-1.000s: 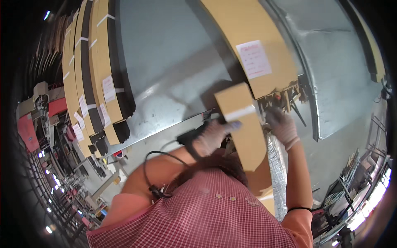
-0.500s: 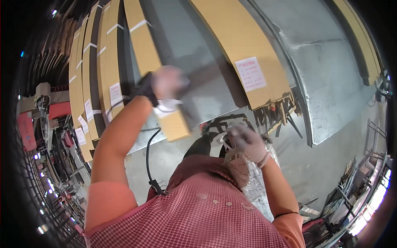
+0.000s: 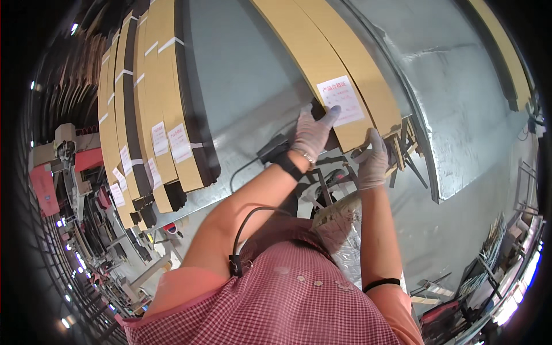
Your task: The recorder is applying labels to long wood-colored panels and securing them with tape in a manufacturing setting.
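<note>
A long, narrow cardboard-wrapped package (image 3: 313, 54) with a white label (image 3: 341, 100) lies on the grey metal table, right of centre. My left hand (image 3: 314, 133), in a thin pale glove, grips its left side near the close end. The thumb presses on the label's edge, and the other fingers wrap down the side. At the package's near end is my gloved right hand (image 3: 372, 162), with its fingers bent against the cardboard corner. Something rounded shows by its palm, too small to name. A second long package (image 3: 374, 98) lies alongside on the right.
Several strapped, labelled cardboard packages (image 3: 167, 86) lie side by side at the left. A large grey metal sheet (image 3: 454, 115) stands at the right, with dark strips (image 3: 402, 152) sticking out nearby. Foil-like wrap (image 3: 342, 230) is close to my body, and a black cable (image 3: 241, 224) hangs by my left arm.
My left hand has moved right, from a strapped package to the labelled one. That strapped package now lies against the left group. My right hand has reached forward to the labelled package's near end.
</note>
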Available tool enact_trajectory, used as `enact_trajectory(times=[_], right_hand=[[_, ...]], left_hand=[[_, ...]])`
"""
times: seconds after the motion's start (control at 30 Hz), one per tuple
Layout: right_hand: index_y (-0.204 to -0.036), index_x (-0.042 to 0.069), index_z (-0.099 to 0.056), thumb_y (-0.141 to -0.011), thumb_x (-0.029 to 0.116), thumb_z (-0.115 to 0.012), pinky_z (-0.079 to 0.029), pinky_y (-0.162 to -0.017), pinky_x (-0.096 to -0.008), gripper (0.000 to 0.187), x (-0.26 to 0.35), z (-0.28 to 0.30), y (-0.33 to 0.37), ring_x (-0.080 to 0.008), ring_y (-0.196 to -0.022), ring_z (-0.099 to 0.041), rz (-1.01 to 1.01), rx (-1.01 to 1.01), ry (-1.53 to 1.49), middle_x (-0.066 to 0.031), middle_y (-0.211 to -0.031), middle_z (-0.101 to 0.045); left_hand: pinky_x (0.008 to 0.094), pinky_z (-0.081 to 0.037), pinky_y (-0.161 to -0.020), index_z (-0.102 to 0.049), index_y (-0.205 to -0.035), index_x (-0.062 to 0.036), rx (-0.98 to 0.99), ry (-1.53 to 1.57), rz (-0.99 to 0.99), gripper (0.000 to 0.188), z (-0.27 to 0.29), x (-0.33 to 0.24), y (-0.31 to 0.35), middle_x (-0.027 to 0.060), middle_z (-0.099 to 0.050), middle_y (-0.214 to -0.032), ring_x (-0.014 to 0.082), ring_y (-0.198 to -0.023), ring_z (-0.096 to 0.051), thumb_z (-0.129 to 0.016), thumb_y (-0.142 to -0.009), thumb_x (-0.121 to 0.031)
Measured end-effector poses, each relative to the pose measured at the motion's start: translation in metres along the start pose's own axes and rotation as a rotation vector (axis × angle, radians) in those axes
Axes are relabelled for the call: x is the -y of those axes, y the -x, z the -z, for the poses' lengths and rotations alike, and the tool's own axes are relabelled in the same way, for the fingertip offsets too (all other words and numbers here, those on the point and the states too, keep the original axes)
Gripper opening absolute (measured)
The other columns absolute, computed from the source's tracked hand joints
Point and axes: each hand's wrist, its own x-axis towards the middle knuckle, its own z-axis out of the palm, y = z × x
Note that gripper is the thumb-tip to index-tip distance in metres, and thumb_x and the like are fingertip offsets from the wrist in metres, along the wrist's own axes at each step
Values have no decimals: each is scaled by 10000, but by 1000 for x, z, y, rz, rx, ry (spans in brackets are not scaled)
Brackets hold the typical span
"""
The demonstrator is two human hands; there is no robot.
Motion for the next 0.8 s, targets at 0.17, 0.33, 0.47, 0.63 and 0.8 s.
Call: enact_trajectory(times=[0.17,0.33,0.47,0.63,0.8], right_hand=[[-1114,56,-596,-890,340,-719,-447,-664,-280,382,-10,14,34,-104,-771,-526,168,92,5,2,-916,-578],[-1109,43,-595,-897,228,-673,-480,-778,-256,292,-16,55,75,-134,-859,-572,-180,63,183,-29,-972,-564],[-1415,-34,-455,-891,224,-723,-447,-1012,-322,643,8,77,57,-224,-1114,-591,322,230,342,-107,-1238,-619],[-1363,-26,-524,-879,254,-738,-474,-940,-289,599,42,53,26,-171,-1087,-598,74,489,844,-116,-1213,-650],[-1381,25,-524,-894,327,-694,-506,-913,-338,598,56,54,60,-246,-1056,-658,-71,604,1011,-160,-1169,-686]], left_hand=[[342,-542,-822,-593,-1148,77,60,494,537,444,9,-35,25,141,-727,-1027,209,-875,-688,-788,-836,-171],[324,-504,-897,-642,-1145,50,100,610,666,429,25,-29,92,124,-705,-1091,189,-992,-648,-775,-866,-247],[328,-467,-961,-607,-1279,18,213,770,865,574,22,-18,110,93,-682,-1195,201,-1079,-625,-756,-882,-368],[306,-504,-926,-609,-1262,-26,342,903,1155,610,24,3,89,68,-665,-1184,165,-1048,-629,-735,-875,-481],[325,-472,-990,-603,-1299,-12,472,822,933,658,31,-5,124,94,-664,-1228,182,-1113,-618,-722,-878,-504]])
